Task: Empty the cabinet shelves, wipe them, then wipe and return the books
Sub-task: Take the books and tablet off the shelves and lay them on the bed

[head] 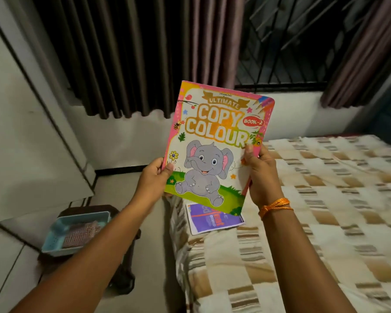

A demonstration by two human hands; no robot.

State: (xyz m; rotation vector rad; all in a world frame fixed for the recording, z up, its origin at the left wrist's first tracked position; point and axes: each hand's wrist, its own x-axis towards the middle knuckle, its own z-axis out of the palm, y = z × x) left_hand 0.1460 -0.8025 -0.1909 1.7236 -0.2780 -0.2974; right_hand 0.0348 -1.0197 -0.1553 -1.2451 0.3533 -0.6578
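Book with a grey elephant and the words "COPY COLOUR" is held up in the air, cover facing us, tilted a little to the right. It hangs over the near corner of the bed. Left hand grips the book's lower left edge, thumb on the cover. Right hand grips the right edge, thumb on the cover too. An orange thread is tied on the right wrist.

Under the book a purple book lies flat on the bed. Its top part is hidden by the elephant book and its words are too blurry to read. Left of the bed, a blue tray sits on a dark stool with a checked cloth inside. Dark curtains hang behind, and a window grille shows between them. A white panel stands at the left, cut off by the edge.
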